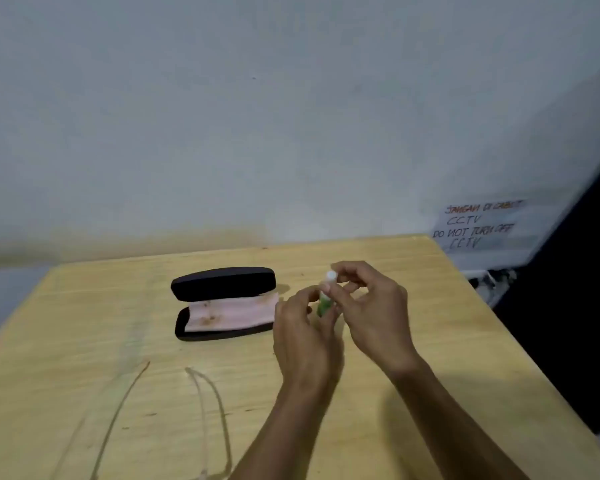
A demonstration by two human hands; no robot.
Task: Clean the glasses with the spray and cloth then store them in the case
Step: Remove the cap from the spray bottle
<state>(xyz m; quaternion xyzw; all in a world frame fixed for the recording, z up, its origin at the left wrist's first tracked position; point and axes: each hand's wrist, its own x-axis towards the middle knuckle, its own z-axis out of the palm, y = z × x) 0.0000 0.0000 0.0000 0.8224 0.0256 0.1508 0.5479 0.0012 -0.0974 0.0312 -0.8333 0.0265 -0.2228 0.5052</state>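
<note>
A small green spray bottle (324,304) with a white top is held upright above the wooden table (413,289). My left hand (305,337) grips its body from below. My right hand (371,306) pinches the white top with its fingertips. To the left, a black glasses case (222,284) lies open, with a pink cloth (232,313) resting in its lower half. The glasses (201,410) lie near the front edge, temples pointing away from me; their front is cut off by the frame's bottom.
The table stands against a pale wall. A handwritten paper sign (478,225) about CCTV hangs at the right past the table's corner. A dark gap drops off beyond the right edge.
</note>
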